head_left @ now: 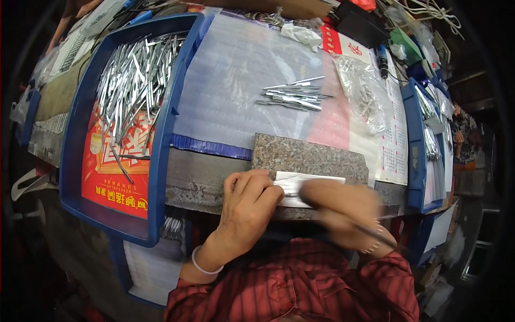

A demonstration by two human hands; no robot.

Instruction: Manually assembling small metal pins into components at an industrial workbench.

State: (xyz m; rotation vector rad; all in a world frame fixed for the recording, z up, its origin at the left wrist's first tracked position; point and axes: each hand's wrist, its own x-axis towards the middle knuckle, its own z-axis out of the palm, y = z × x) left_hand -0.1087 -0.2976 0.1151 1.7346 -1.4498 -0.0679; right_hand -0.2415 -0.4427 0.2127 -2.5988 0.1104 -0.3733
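Observation:
A granite slab (308, 153) lies at the table's front edge, with a small white pad (322, 203) on it. My left hand (245, 206) is closed, its curled fingertips pinching a small shiny metal piece (289, 185) against the pad; much of that piece is hidden. My right hand (348, 212) is smeared by motion over the pad's right side. It is closed round a tool with a thin dark handle (375, 236), which slants back past the wrist. The blur hides the tool's kind. Beyond the slab lies a loose bunch of thin silvery metal strips (295, 96).
At left stands a blue tray (174, 107) heaped with similar metal strips (137, 75). On the right are a clear plastic bag (365, 96), a dark pen-like tool (382, 61) and a blue bin (416, 139). Another blue tray (120, 263) sits below the table edge.

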